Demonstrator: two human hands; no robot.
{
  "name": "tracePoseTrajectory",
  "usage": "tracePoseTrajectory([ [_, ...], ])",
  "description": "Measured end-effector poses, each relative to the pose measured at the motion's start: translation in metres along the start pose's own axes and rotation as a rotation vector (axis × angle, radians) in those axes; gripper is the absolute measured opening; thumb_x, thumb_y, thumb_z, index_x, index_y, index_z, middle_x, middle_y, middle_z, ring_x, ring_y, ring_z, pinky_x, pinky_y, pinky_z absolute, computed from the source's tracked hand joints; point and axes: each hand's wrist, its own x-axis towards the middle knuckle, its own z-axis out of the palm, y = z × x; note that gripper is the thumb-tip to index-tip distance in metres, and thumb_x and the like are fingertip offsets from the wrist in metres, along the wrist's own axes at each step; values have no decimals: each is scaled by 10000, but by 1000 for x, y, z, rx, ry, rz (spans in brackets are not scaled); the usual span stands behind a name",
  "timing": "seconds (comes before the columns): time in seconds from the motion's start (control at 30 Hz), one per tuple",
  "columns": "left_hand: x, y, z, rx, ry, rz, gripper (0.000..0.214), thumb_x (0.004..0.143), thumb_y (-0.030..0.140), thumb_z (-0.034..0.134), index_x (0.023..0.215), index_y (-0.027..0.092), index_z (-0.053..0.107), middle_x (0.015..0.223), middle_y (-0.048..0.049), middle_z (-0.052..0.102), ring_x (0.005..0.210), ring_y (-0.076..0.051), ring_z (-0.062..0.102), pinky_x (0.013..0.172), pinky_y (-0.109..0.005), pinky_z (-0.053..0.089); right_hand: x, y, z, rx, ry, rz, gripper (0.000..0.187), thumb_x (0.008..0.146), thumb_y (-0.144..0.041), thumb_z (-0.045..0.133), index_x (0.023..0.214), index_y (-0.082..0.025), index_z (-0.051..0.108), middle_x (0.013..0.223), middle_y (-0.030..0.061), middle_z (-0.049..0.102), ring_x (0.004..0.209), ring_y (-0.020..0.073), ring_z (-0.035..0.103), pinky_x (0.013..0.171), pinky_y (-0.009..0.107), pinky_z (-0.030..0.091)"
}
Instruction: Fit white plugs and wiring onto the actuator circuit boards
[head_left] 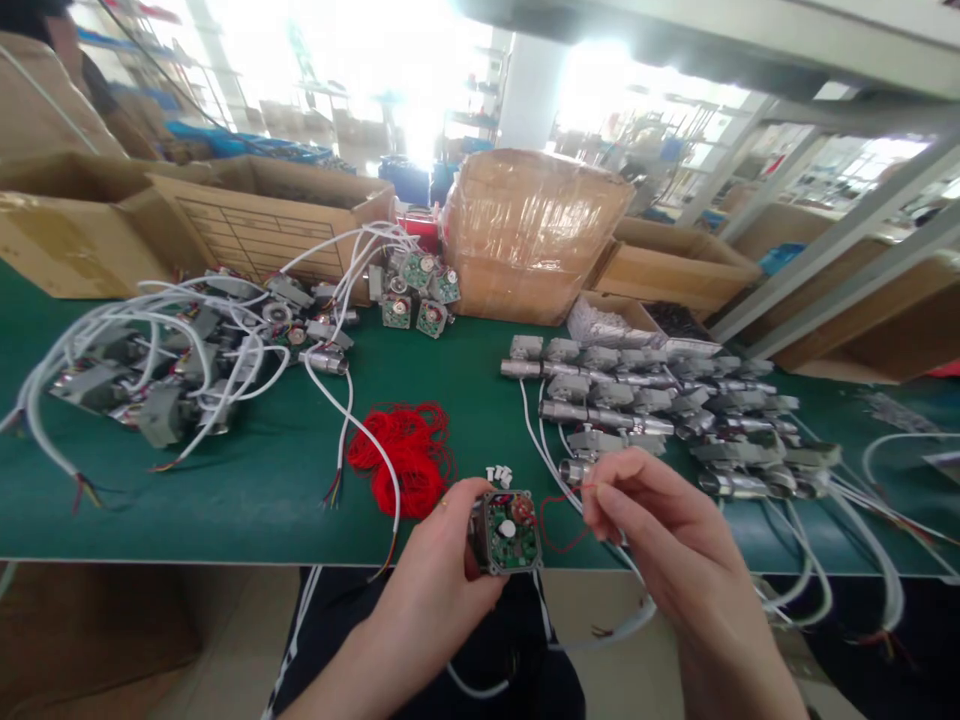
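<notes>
My left hand [439,575] grips a small square motor unit with a green circuit board [508,532] on its face, held just over the table's near edge. A thin red wire [559,520] loops from the board's right side up to my right hand [660,530], whose fingers pinch its end. A white cable [600,635] hangs down below the unit. Just behind lies a tangle of red wire [401,455] and a few small white plastic pieces [499,474].
On the green table [225,500], wired motor units with white cables [172,360] are heaped at left, grey metal units [660,400] at right, several green-board units [416,295] at the back. Cardboard boxes [247,210] and a taped parcel [532,230] line the far edge.
</notes>
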Motion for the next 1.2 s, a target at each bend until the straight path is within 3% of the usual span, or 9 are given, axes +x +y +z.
tracePoseTrajectory([
  [0.1,-3,-4,5,-96,-1,-16,667,693,43,641,1325,237,547,1070,-77,701,780,-225,703,619,-299,578,-4,-19,-6,-166,-62,11,221,928,-362,677,761,-216,675,686,-11,591,612,100,549,540,188,432],
  [0.27,-4,-6,7,-160,-2,62,710,660,54,663,1334,263,589,1247,-100,629,994,-257,686,666,-279,582,-6,-35,3,-269,-216,-11,214,917,-277,635,714,-214,653,669,-18,612,599,102,569,536,195,449],
  [0.37,-7,-7,4,-261,-59,21,635,685,121,668,1300,256,588,1220,-82,621,864,-201,693,598,-239,528,-1,-27,11,-315,-327,13,196,926,-264,611,741,-215,653,691,-19,641,620,107,590,569,202,471],
  [0.5,-11,-3,-3,-323,-140,-84,689,679,153,654,1349,216,510,1040,-56,674,778,-190,703,647,-262,539,11,-10,17,-403,-399,32,180,917,-248,603,745,-205,635,676,-20,626,616,114,565,560,212,446],
  [0.67,-11,5,-13,-413,-201,-137,688,673,188,575,1359,190,527,1192,-95,658,787,-189,726,727,-304,588,25,-4,15,-476,-445,33,173,908,-218,595,740,-191,623,667,-25,590,612,108,524,548,208,390],
  [0.8,-6,9,-13,-440,-130,-161,452,844,384,564,1235,169,638,1118,-91,686,670,-184,710,593,-286,586,31,-7,12,-521,-519,92,175,924,-194,592,752,-177,616,698,-23,592,646,102,515,589,208,390],
  [0.93,-3,11,-8,-394,-74,-122,441,954,489,470,1154,162,688,936,-75,709,621,-207,697,510,-283,570,30,-13,10,-494,-544,82,177,926,-181,610,749,-176,622,710,-23,600,661,97,524,610,201,411],
  [1.07,-3,8,-7,-336,-36,-85,440,971,486,454,1144,176,714,920,-74,717,787,-241,727,511,-246,551,19,-27,10,-469,-586,44,167,941,-193,625,775,-187,646,716,-28,609,645,86,528,605,185,425],
  [1.2,-2,5,-8,-262,21,-47,407,973,456,462,1072,186,750,1054,-83,726,1063,-264,695,706,-246,589,12,-37,10,-489,-643,-12,175,924,-128,639,759,-190,639,714,-37,602,629,72,515,593,171,413],
])
